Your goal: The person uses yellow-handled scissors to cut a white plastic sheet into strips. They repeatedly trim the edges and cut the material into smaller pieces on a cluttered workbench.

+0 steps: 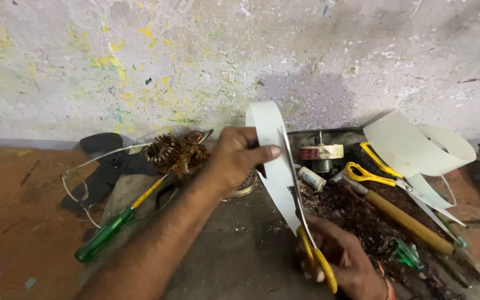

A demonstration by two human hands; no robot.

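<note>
Left hand (239, 158) pinches white strip (273, 161). Right hand (343, 261) grips scissors (306, 233), blades partway up strip. Cut looks unfinished.

The left arm runs from the lower left of the frame up toward the centre, forearm bare, wrist straight. The left hand (235, 161) sits just above centre, fingers curled and thumb pressed forward in a pinch. The right hand (343, 261) enters at the lower right edge, back turned down, fingers folded closed, a band at the wrist
</note>
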